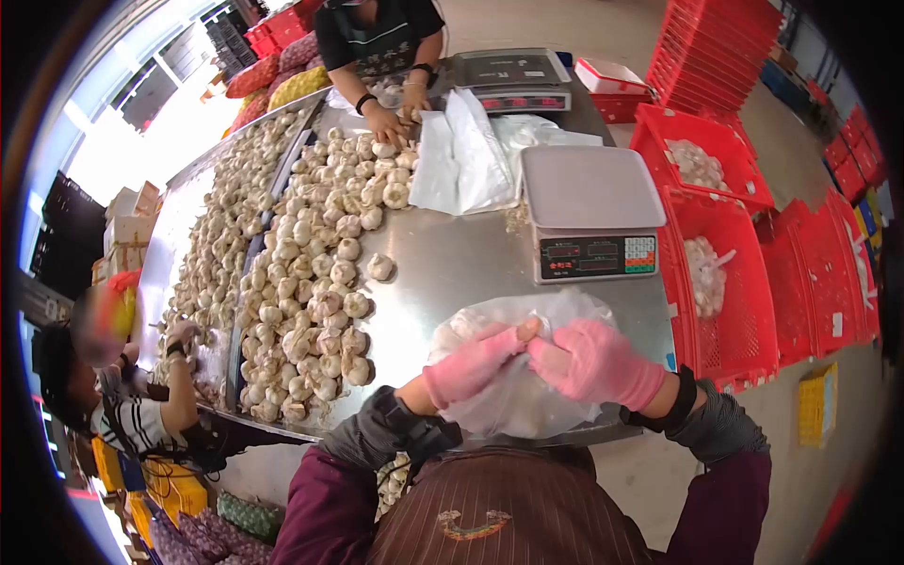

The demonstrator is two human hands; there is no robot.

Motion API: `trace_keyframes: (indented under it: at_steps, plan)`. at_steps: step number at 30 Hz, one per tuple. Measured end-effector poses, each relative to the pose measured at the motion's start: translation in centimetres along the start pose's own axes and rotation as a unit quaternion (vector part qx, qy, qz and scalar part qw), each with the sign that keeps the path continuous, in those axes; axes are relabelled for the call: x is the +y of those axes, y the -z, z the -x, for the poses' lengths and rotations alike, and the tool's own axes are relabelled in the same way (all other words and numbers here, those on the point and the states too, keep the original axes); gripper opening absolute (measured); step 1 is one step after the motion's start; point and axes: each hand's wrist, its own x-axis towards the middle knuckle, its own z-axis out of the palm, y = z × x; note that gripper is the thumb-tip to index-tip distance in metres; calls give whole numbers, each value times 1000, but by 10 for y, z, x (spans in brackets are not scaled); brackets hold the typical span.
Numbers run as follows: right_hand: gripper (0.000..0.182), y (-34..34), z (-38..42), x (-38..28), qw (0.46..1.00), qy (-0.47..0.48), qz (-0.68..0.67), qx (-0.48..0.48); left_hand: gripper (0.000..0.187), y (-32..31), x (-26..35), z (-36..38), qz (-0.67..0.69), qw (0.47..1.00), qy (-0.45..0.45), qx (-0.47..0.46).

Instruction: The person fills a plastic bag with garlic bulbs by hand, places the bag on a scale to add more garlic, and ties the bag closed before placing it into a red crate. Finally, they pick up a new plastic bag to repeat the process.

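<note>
A filled, cloudy-clear plastic bag (513, 414) sits at the near edge of the metal table; its contents are hard to make out. My left hand (476, 365), in a pink glove with bare fingertips, pinches the gathered top of the bag. Close beside it, my right hand (598, 363), gloved in pink too, has its fingers closed on the same bunched plastic. Just beyond the bag stands a digital scale (593, 193) with a bare grey pan. Loose garlic bulbs (311, 292) are heaped to the left of my hands.
Across the table a co-worker's hands (397, 118) touch bulbs beside white plastic bags (466, 155) and a second scale (513, 80). Another person's hand (182, 334) reaches into garlic at left. Red crates (725, 311) holding bagged garlic line the right side.
</note>
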Motion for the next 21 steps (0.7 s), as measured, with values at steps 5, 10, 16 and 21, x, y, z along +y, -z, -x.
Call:
trace_keyframes:
  at_steps: [5,10,16,21]
  plan:
    - [23,-33,18,-21,957,-176,-205,102,27,-10,-38,-13,-177,958,-198,108]
    - [17,-47,87,-77,823,-510,-237,84,28,95,-49,-13,358,924,-28,129]
    - [29,-29,90,-70,351,-538,-695,322,32,96,17,11,277,942,-38,183]
    - [40,-66,118,-63,149,-477,-777,382,31,135,-51,14,199,934,-114,274]
